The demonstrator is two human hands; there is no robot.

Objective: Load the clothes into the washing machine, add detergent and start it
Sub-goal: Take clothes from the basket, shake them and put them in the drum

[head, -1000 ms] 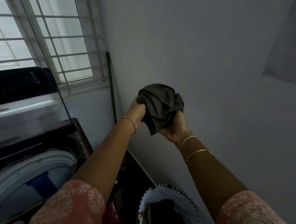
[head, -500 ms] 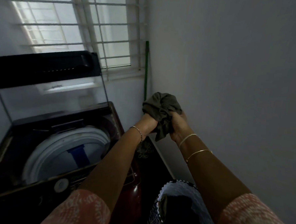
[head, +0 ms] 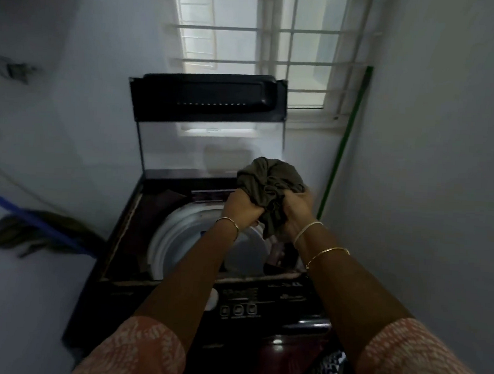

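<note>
A bunched olive-green garment (head: 269, 182) is held up over the right side of the open drum. My left hand (head: 240, 208) grips its left side and my right hand (head: 297, 212) grips its right side, both with curled fingers. Below them is the dark top-loading washing machine (head: 117, 237), its lid (head: 207, 99) standing upright at the back. The white drum ring (head: 165, 239) shows under my forearms. The control panel (head: 240, 301) runs along the machine's front edge. Whatever lies inside the drum is mostly hidden by my arms.
A patterned laundry basket (head: 327, 371) peeks in at the bottom right beside the machine. A green pole (head: 345, 140) leans in the right corner under the barred window (head: 262, 44). A blue-handled broom (head: 37, 227) leans at the left wall. Walls stand close on both sides.
My view has swung left from the wall to face the machine. Both hands have carried the bunched garment from beside the wall to above the drum's right side.
</note>
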